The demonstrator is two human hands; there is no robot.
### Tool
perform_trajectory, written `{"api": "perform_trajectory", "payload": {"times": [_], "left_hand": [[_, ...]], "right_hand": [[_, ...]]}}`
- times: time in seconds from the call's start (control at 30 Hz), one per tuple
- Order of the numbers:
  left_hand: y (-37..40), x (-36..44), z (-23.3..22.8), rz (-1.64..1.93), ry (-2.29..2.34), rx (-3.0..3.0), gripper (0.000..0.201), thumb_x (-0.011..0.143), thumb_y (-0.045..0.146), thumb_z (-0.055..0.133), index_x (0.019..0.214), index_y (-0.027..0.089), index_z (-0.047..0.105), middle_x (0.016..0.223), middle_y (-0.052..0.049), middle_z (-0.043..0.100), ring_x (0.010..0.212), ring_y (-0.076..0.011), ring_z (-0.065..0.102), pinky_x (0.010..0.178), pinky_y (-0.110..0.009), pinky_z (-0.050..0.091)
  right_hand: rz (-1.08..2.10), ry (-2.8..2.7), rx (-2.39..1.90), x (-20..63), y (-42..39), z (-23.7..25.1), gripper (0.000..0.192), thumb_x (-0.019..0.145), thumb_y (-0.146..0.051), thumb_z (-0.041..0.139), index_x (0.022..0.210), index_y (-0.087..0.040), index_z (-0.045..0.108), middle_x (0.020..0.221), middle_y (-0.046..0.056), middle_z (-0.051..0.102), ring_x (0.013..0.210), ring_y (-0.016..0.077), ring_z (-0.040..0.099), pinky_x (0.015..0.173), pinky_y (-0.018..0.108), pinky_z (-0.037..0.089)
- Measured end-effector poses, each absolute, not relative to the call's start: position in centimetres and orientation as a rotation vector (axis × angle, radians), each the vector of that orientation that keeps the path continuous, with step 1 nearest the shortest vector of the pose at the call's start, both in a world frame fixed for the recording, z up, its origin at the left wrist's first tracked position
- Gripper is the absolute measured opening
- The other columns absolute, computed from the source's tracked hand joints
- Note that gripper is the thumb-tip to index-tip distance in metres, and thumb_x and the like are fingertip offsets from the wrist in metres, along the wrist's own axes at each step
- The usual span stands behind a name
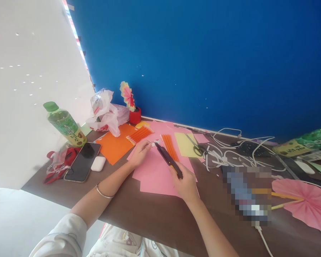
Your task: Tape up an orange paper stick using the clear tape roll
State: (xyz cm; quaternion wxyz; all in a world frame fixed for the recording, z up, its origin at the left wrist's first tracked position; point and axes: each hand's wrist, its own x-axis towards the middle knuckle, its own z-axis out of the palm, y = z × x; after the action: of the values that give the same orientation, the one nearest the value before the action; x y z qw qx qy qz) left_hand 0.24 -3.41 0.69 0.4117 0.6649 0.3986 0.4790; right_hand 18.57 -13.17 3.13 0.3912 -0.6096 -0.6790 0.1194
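My left hand [139, 155] lies over pink paper sheets [152, 178], its fingers pinched on a small white piece with reddish marks [153, 144]. My right hand [185, 181] is closed around a long black tool [164, 156] with a yellow-orange spot. The tool's far end meets the white piece at my left fingertips; its exact kind is unclear. Just behind my left hand is an orange pleated paper strip [140, 134] with a pale zigzag edge. Another orange folded strip [170, 147] lies beyond the tool.
Scissors [195, 145] rest on yellow paper [182, 142]. White strips [215, 157] and cables [254, 153] tangle at right, near a pink paper fan [307, 201]. At left stand a green-capped bottle [66, 125], a phone [82, 162], a white case [98, 164] and a plastic bag [107, 114].
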Motion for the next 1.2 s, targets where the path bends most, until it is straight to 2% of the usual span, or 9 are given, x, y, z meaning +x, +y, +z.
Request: {"api": "perform_trajectory", "payload": {"times": [0.7, 0.87, 1.0, 1.2], "left_hand": [[-3.4, 0.1, 0.7, 1.175, 1.062, 1.726, 0.027, 0.088, 0.038, 0.039, 0.074, 0.017, 0.049, 0.072, 0.000, 0.051, 0.071, -0.0139, 0.047, 0.069, -0.024, 0.037], [-3.4, 0.3, 0.9, 1.157, 1.016, 1.724, 0.027, 0.087, 0.038, 0.041, 0.076, 0.016, 0.053, 0.080, -0.003, 0.058, 0.078, -0.0153, 0.052, 0.074, -0.025, 0.039], [-3.5, 0.3, 1.1, 1.163, 1.014, 1.703, 0.027, 0.087, 0.037, 0.041, 0.080, 0.016, 0.056, 0.088, -0.004, 0.061, 0.083, -0.0165, 0.054, 0.076, -0.026, 0.040], [-3.6, 0.2, 1.4, 1.164, 1.023, 1.688, 0.028, 0.087, 0.037, 0.040, 0.076, 0.016, 0.055, 0.080, -0.003, 0.060, 0.079, -0.0165, 0.054, 0.075, -0.027, 0.039]], "right_hand": [[0.232, -1.789, -1.505, 19.1, -12.9, 3.3, 0.023, 0.083, -0.033, 0.049, 0.092, -0.016, 0.063, 0.073, 0.004, 0.066, 0.057, 0.0148, 0.057, 0.055, 0.024, 0.046], [0.224, -1.850, -1.504, 19.3, -13.1, 4.0, 0.022, 0.083, -0.033, 0.048, 0.089, -0.017, 0.062, 0.064, 0.002, 0.061, 0.050, 0.0126, 0.051, 0.052, 0.023, 0.043], [0.222, -1.863, -1.504, 19.3, -13.2, 4.2, 0.023, 0.083, -0.034, 0.047, 0.087, -0.017, 0.062, 0.061, 0.002, 0.059, 0.051, 0.0128, 0.051, 0.052, 0.023, 0.043], [0.259, -1.841, -1.539, 18.9, -13.2, 3.7, 0.025, 0.083, -0.036, 0.046, 0.088, -0.017, 0.062, 0.062, 0.002, 0.060, 0.051, 0.0127, 0.051, 0.052, 0.023, 0.043]]}}
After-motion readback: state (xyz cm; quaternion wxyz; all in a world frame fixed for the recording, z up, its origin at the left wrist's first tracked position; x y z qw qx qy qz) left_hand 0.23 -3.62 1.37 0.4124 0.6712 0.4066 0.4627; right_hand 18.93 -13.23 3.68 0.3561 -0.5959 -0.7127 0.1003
